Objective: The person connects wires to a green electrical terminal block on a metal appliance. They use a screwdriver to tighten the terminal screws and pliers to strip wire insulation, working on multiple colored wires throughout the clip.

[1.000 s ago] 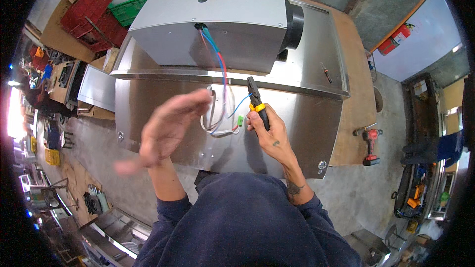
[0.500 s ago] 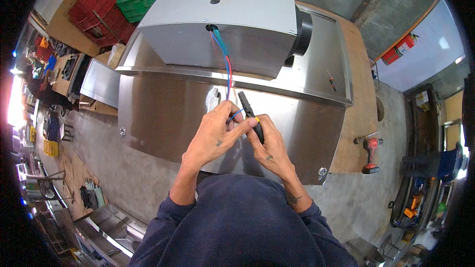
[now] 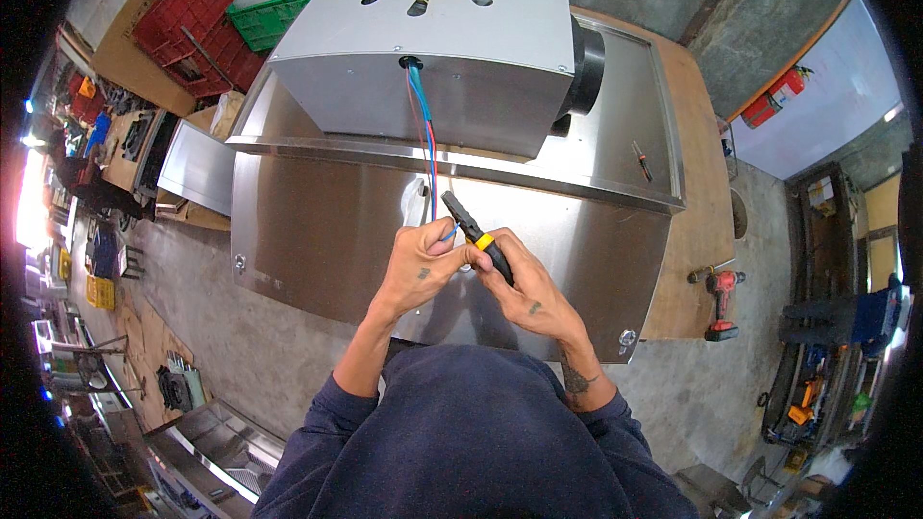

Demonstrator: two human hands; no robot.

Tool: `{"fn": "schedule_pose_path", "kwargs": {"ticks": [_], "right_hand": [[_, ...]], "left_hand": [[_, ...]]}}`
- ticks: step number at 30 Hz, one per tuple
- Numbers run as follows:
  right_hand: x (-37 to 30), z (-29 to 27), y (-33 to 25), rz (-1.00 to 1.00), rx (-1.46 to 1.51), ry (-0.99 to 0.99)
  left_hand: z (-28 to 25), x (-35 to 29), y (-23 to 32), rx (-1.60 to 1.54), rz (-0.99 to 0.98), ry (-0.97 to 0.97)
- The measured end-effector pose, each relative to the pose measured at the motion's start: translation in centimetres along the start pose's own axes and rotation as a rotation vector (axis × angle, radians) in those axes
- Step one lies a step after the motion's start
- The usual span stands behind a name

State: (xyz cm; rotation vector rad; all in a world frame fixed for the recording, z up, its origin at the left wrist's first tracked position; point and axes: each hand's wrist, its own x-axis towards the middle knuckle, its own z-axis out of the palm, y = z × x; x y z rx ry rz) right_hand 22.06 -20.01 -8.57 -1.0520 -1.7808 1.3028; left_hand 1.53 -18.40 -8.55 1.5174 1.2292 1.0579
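Note:
Several thin wires [image 3: 430, 139], blue and red among them, run from a hole in the front of a metal box [image 3: 385, 101] down to my hands. My left hand [image 3: 415, 267] is closed on the blue wire [image 3: 449, 234], whose short end sticks out by the thumb. In my right hand [image 3: 532, 281] are black pliers [image 3: 463, 215] with yellow-banded handles, their head pointing up and left beside that wire. My left thumb reaches the pliers' handle. Whether the jaws bite on the wire, I cannot tell.
The box stands on a stainless steel hood [image 3: 327, 221] with a raised lip. At right lie a screwdriver [image 3: 641, 161] and a red cordless drill [image 3: 721, 306] on a wooden board [image 3: 673, 269]. Red [image 3: 197, 24] and green crates [image 3: 279, 5] sit at the far left.
The pliers have tilted further left, and their head has moved left and slightly down. The wires hang straighter and further left. Both hands have shifted a little.

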Motion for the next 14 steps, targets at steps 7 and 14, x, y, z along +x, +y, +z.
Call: {"fn": "schedule_pose_path", "kwargs": {"ticks": [7,14], "right_hand": [[0.2,0.7,-0.6,-0.01,-0.012,0.086],[1.6,3.4,2.5,0.125,0.179,0.527]], "left_hand": [[1.5,-0.6,-1.4,0.049,0.134,0.215],[1.8,1.5,0.8,-0.237,-0.213,0.221]]}}
